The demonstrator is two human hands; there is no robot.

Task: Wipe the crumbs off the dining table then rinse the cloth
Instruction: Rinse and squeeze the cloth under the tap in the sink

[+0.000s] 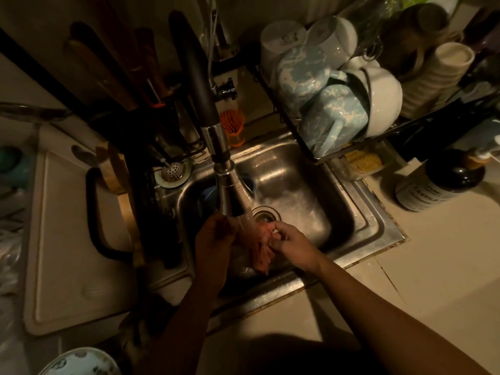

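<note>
Two bare hands hold a pink cloth (260,251) under the running pull-down faucet (229,189) of a dim stainless steel sink (365,221).

The left hand (213,240) curls its fingers around the cloth's left side, and the right hand (290,242) pinches its right top edge between thumb and fingertips. The cloth hangs bunched between the two hands, its lower end drooping below both grips toward the sink's near wall. Water sprays from the faucet head onto the cloth's top, just in front of the drain (265,215). A dish rack (351,155) over the sink's right side holds pale blue patterned mugs (328,123) and white bowls (384,98). A dark soap bottle (443,182) stands on the counter further right.
</note>
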